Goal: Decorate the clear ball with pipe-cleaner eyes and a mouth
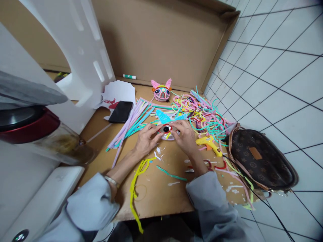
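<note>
A small craft figure (168, 133) with blue pointed ears (163, 116) and a red-rimmed black eye is between my hands at the middle of the table. My left hand (148, 138) grips its left side, fingers closed on it. On the other side my right hand (185, 136) holds it, with the fingertips near the eye. Just behind lie pipe cleaners in purple and teal (131, 122). A yellow glue gun (210, 144) rests to the right of my right hand. Yellow pipe cleaners (136, 181) and a teal strand (171, 174) lie nearer to me.
A finished-looking pink-eared figure (161, 92) stands at the back. Tangled pipe cleaners (202, 112) heap at the right, beside a brown handbag (261, 158) and a black cord. Left are a black phone (121, 112), paper (119, 90) and a clear container (58, 141); a marker (129, 77) lies behind.
</note>
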A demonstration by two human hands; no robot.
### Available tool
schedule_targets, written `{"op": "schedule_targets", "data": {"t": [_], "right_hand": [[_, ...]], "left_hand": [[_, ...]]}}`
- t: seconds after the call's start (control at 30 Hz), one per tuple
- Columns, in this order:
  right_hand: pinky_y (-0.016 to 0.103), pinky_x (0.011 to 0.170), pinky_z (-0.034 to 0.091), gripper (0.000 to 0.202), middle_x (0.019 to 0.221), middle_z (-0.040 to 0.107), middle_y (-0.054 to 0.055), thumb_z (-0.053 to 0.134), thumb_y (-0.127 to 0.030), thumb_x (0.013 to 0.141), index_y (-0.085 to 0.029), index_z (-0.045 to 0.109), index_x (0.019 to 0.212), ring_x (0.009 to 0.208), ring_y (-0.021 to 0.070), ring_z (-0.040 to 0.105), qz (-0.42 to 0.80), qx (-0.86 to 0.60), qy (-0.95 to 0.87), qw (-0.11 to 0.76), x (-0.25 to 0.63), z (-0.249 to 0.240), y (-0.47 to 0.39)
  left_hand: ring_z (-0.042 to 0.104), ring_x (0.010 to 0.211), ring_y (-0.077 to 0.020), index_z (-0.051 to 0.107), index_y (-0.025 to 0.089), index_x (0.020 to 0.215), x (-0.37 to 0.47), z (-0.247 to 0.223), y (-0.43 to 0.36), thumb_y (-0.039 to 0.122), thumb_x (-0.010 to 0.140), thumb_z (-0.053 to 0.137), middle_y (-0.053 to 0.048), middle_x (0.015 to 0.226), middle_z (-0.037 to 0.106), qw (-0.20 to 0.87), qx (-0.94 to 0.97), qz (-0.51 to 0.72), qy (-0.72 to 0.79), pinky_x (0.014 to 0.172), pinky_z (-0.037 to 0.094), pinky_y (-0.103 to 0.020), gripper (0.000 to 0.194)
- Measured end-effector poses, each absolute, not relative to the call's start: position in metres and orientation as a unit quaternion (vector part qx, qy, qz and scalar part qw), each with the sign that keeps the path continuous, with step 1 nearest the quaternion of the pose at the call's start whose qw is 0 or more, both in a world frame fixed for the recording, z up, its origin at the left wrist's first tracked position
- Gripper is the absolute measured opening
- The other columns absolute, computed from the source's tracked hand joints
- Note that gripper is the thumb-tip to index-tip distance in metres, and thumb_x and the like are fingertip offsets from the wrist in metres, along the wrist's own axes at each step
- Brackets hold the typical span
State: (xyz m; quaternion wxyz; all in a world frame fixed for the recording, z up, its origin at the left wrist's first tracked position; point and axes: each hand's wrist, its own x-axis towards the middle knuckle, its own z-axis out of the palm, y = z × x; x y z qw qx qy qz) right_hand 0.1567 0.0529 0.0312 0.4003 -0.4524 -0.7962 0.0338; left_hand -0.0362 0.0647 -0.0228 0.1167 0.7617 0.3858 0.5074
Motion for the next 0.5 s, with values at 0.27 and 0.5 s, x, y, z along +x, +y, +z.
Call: {"op": "schedule_targets", "data": {"t": [0.27, 0.5], "right_hand": [[0.038, 0.087, 0.048, 0.023, 0.099, 0.066, 0.009, 0.055, -0.018, 0.088, -0.018, 0.071, 0.104, 0.097, 0.0237, 0.06, 0.025, -0.47, -0.793, 0.386, 0.1553, 0.0288, 0.0532], [0.038, 0.086, 0.048, 0.023, 0.099, 0.065, 0.009, 0.054, -0.015, 0.086, -0.018, 0.071, 0.101, 0.096, 0.0238, 0.06, 0.019, -0.467, -0.796, 0.385, 0.1545, 0.0317, 0.0516]], "left_hand": [[0.057, 0.079, -0.0152, 0.067, 0.02, 0.121, -0.0346, -0.0236, 0.0661, 0.036, 0.09, 0.061, -0.003, 0.087, 0.062, 0.112, 0.761, 0.508, 0.388, 0.075, 0.047, -0.03, 0.035], [0.058, 0.083, -0.0161, 0.068, 0.02, 0.121, -0.0357, -0.02, 0.0631, 0.036, 0.091, 0.06, -0.005, 0.089, 0.063, 0.136, 0.762, 0.497, 0.392, 0.077, 0.048, -0.03, 0.035]]}}
